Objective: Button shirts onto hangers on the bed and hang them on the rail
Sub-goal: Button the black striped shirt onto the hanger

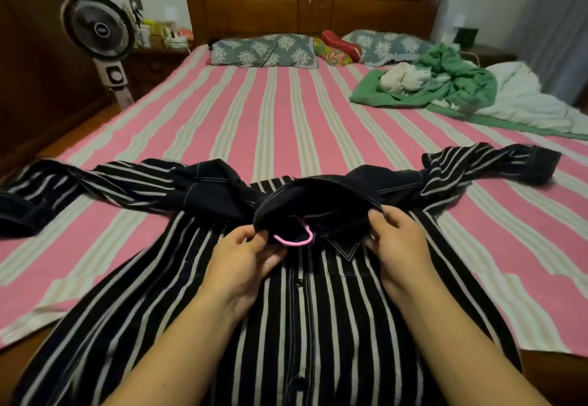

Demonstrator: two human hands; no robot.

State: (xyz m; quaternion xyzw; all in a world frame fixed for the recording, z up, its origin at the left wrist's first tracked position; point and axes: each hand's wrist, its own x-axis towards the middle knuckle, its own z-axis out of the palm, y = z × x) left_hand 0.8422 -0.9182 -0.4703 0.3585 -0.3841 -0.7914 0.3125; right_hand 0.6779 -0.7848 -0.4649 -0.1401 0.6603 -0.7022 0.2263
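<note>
A wide bare stretch of the striped bed (270, 112) is seen beyond the black striped shirt (318, 326), up to the pillows (264, 50). The near part of the bed is covered by the shirt, with its sleeves spread out to both sides. The far right corner is filled by a heap of green and white cloth (445, 84). A standing fan (100, 31) is placed beside the bed on the left.

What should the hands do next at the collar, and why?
Probably fasten the collar button. Both the left hand and right hand pinch the collar, open around the pink hanger hook, while the shirt below looks buttoned.
</note>
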